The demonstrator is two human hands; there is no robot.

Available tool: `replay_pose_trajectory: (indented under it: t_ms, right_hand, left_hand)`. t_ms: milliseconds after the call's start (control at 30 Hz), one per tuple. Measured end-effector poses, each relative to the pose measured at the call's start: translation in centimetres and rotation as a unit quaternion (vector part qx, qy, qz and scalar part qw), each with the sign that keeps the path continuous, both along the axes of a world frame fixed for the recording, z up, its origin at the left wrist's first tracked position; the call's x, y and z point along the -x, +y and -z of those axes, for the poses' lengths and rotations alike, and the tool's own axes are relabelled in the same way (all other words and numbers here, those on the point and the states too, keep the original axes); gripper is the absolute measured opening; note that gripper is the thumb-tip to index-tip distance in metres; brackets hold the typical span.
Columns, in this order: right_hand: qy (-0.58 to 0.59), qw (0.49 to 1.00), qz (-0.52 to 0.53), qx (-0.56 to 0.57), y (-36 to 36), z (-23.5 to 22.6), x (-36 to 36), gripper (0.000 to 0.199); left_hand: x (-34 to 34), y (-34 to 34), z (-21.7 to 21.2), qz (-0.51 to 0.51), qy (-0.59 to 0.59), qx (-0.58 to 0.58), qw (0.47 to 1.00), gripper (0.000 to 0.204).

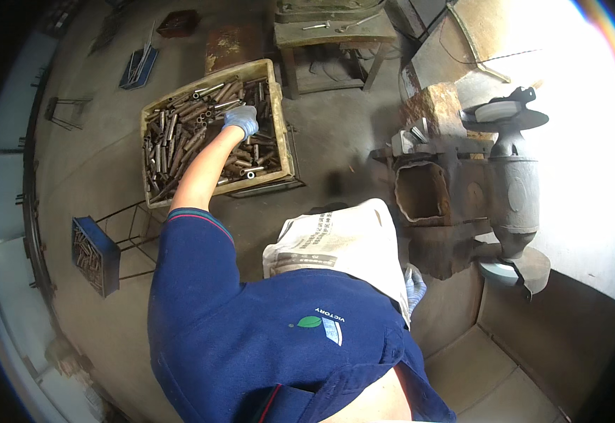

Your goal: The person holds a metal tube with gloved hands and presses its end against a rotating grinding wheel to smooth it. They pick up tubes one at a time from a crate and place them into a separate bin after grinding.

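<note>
My left hand (243,120), in a blue-grey work glove, reaches into a large yellowish crate (279,134) heaped with short metal tubes (174,134). Its fingers look curled down among the tubes, and whatever is in them is hidden beneath the glove. A shinier tube (227,104) lies right against the fingers. Low at my right side, my right hand (415,287) wears a similar glove. It rests beside the edge of a white printed cloth (336,240) over my lap, which partly covers it; its grip does not show.
To the right stands a grey bench grinder (515,187) with wheels at both ends, near a dark metal box (420,192). A blue bin of metal parts (96,255) sits on a stand at left. Tools lie on a worktable (332,35) at the back.
</note>
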State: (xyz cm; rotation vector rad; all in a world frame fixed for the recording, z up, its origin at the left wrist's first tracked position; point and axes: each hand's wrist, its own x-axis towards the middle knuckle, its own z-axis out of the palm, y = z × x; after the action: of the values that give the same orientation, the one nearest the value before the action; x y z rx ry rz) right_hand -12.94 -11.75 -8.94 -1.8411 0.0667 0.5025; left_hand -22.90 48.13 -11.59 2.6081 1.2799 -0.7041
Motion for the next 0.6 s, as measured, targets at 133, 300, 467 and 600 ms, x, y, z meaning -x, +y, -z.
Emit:
replay_pose_trajectory:
  t_ms: [133,300,467,600]
  right_hand:
    - [0.040,0.999,0.036,0.004,-1.5,0.5,0.9,0.023]
    - [-0.063,0.997,0.022,0.044,-2.6,-0.1,1.4,0.022]
    - [-0.229,0.972,-0.044,0.014,3.0,-8.0,-1.2,0.027]
    - [-0.287,0.934,-0.214,-0.021,8.0,-13.6,-3.6,0.050]
  left_hand:
    - [-0.5,0.2,0.4,-0.012,-0.042,-0.004,0.999,0.025]
    - [-2.0,0.2,-2.5,-0.065,-0.353,0.122,0.925,0.021]
    - [-11.1,-10.6,-10.7,0.004,-0.451,0.379,0.808,0.015]
    - [-18.6,-21.6,-11.3,0.122,-0.450,0.476,0.745,0.014]
